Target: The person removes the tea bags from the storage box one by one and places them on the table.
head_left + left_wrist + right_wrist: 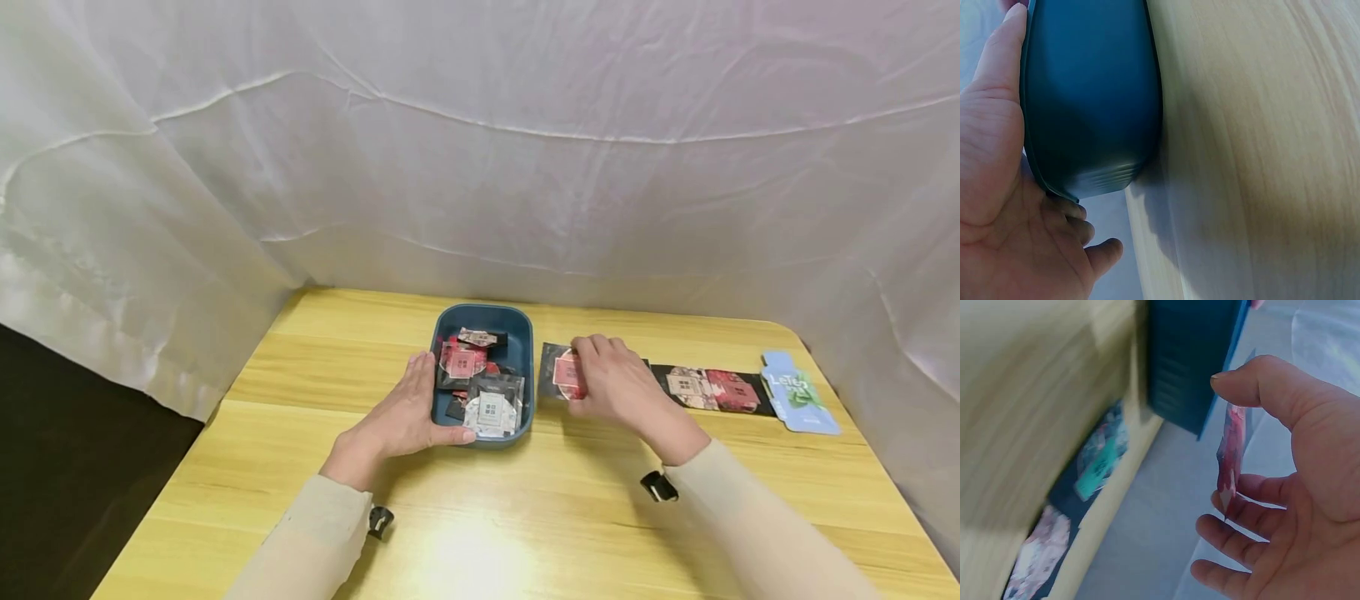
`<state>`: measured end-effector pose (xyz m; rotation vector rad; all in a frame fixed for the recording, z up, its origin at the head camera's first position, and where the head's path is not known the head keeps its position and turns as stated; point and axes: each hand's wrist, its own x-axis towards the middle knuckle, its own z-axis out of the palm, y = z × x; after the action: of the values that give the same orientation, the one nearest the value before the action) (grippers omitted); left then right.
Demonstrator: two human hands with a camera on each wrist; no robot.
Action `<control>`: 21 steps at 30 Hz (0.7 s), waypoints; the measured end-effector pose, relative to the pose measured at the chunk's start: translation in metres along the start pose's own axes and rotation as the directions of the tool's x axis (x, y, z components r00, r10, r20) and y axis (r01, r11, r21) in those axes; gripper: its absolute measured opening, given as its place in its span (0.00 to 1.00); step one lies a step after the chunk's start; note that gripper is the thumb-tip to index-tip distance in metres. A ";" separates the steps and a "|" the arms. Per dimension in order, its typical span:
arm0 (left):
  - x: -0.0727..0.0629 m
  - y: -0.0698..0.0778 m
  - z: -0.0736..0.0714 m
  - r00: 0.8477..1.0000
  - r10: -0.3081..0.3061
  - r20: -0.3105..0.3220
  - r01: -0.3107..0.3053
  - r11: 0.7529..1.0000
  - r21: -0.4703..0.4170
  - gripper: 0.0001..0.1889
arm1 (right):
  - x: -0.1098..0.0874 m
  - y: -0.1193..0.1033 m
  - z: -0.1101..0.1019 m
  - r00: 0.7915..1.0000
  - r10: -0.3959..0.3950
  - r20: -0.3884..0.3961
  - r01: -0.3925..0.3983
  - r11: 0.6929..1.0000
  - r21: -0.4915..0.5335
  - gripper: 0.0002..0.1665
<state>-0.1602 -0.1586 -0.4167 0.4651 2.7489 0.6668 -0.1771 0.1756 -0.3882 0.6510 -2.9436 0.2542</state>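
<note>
Several packets already lie in the bin at centre – the left hand rests loosely spread fingers against it – while the right hand pinches a red packet (just right of the bin), and a row remains on the desk, frame right.

I had bare table in front of the tub; the left hand blocked its left side, curtain walled the back!
</note>
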 end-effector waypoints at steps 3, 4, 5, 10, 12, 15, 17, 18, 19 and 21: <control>0.000 -0.001 0.000 1.000 0.003 -0.001 -0.003 1.000 -0.004 0.76 | -0.011 0.005 0.005 1.000 -0.003 0.025 0.004 1.000 -0.031 0.49; 0.000 -0.001 0.000 1.000 0.002 -0.001 -0.002 1.000 -0.004 0.76 | -0.014 0.005 0.006 0.999 0.001 0.043 0.000 0.999 -0.039 0.50; 0.000 -0.001 0.001 1.000 0.002 -0.001 -0.002 1.000 -0.004 0.76 | -0.017 0.006 0.007 0.998 0.012 0.068 -0.009 0.999 -0.048 0.51; 0.000 -0.001 0.001 1.000 -0.004 0.000 0.004 1.000 -0.013 0.76 | -0.025 0.006 0.017 0.979 0.051 0.196 -0.038 0.997 -0.067 0.54; 0.001 -0.001 0.002 1.000 -0.003 -0.002 0.003 1.000 -0.017 0.75 | -0.027 0.006 0.021 0.971 0.052 0.234 -0.038 0.997 -0.065 0.55; 0.001 -0.002 0.002 1.000 -0.005 -0.002 0.005 1.000 -0.019 0.75 | -0.029 0.004 0.026 0.964 0.054 0.259 -0.041 0.998 -0.055 0.56; 0.002 -0.002 0.002 1.000 -0.007 -0.002 0.007 1.000 -0.021 0.75 | -0.030 0.005 0.029 0.964 0.057 0.260 -0.046 0.998 -0.050 0.57; 0.002 -0.002 0.002 1.000 -0.008 -0.001 0.008 1.000 -0.022 0.75 | -0.030 0.005 0.030 0.964 0.059 0.258 -0.049 0.998 -0.046 0.56; 0.002 -0.002 0.002 1.000 -0.009 0.000 0.009 1.000 -0.022 0.76 | -0.030 0.005 0.031 0.965 0.061 0.256 -0.052 0.998 -0.043 0.56; 0.002 -0.003 0.002 1.000 -0.012 0.002 0.012 1.000 -0.023 0.76 | -0.030 0.006 0.032 0.965 0.065 0.256 -0.056 0.998 -0.041 0.55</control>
<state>-0.1615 -0.1593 -0.4201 0.4436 2.7374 0.6934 -0.1547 0.1874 -0.4244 0.6345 -3.2115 0.1333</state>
